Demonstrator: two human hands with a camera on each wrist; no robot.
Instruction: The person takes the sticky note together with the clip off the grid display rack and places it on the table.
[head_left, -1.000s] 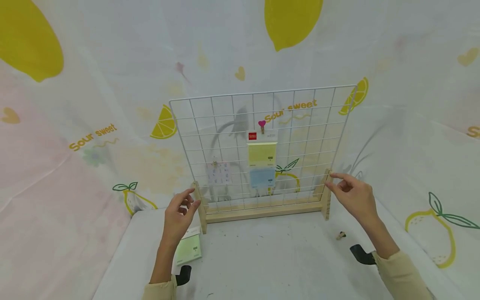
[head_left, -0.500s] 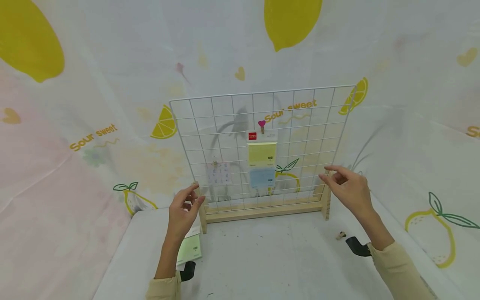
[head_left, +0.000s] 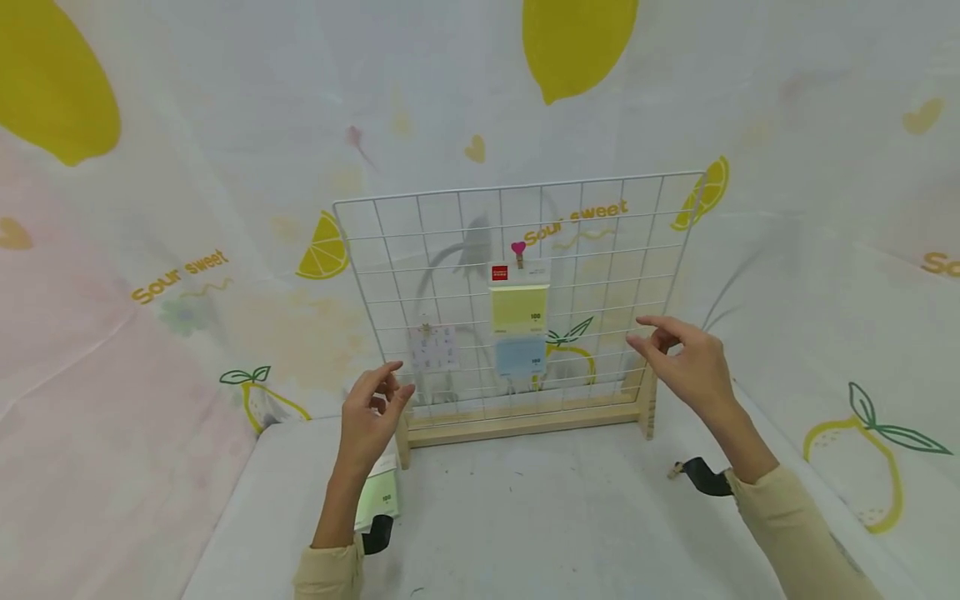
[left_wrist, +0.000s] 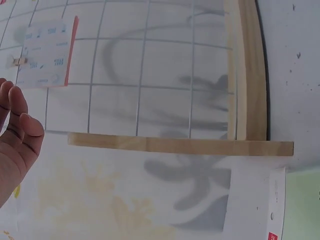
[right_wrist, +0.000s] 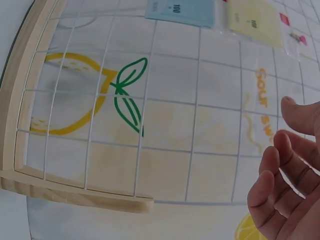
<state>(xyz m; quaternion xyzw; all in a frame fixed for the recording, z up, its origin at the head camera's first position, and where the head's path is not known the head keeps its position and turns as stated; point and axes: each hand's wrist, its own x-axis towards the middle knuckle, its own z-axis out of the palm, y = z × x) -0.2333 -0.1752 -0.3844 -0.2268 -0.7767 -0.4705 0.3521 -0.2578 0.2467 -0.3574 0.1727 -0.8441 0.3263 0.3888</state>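
A white wire grid panel [head_left: 517, 187] stands in a pale wooden base [head_left: 517, 427]. A yellow notepad pack [head_left: 519, 310] hangs from a clip with a pink heart [head_left: 518, 249], with a blue notepad pack [head_left: 521, 357] just below the yellow one. Left of them, a small clip [head_left: 427, 329] holds a patterned paper square [head_left: 433, 350]. My left hand [head_left: 372, 417] is raised before the stand's left post, fingers loosely bent and holding nothing. Near the right post, my right hand [head_left: 690, 362] hovers with thumb and fingers apart, also holding nothing.
A green notepad pack [head_left: 377, 493] lies on the white table [head_left: 525, 517], partly behind my left wrist. A tiny wooden clip [head_left: 675, 471] lies at the right beside my wrist's black mount [head_left: 708, 477]. A lemon-print curtain [head_left: 247, 183] hangs behind the grid.
From beside the stand's posts, both hands have moved inward and slightly up, the right hand further. The grid and the hung pieces stay as they were.
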